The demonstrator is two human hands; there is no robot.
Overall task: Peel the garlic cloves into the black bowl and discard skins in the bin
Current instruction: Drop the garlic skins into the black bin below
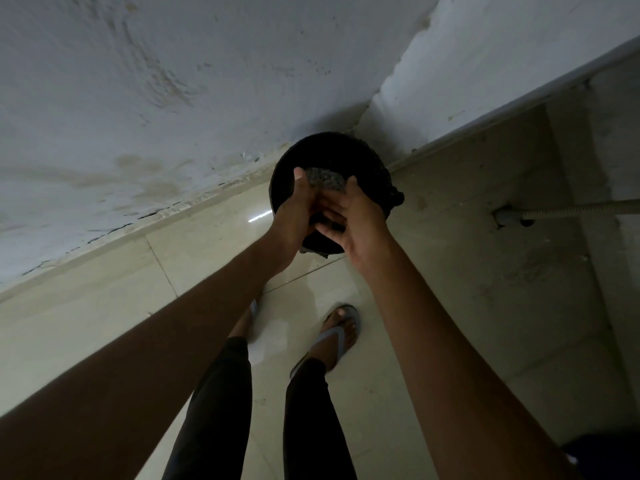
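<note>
We see the bin (332, 188), a round black pail lined with a dark bag, standing on the tiled floor (104, 306) in the corner where the stained wall (138, 81) meets it. Both hands are over its mouth: the left hand (294, 216) and right hand (356, 220) are cupped around a dark speckled object (325, 180). Whether either grip truly clasps it, we cannot tell.

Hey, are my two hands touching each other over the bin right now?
Touching. The head view shows the left hand and right hand overlapping at the fingers, with no gap, above the black bin.
</note>
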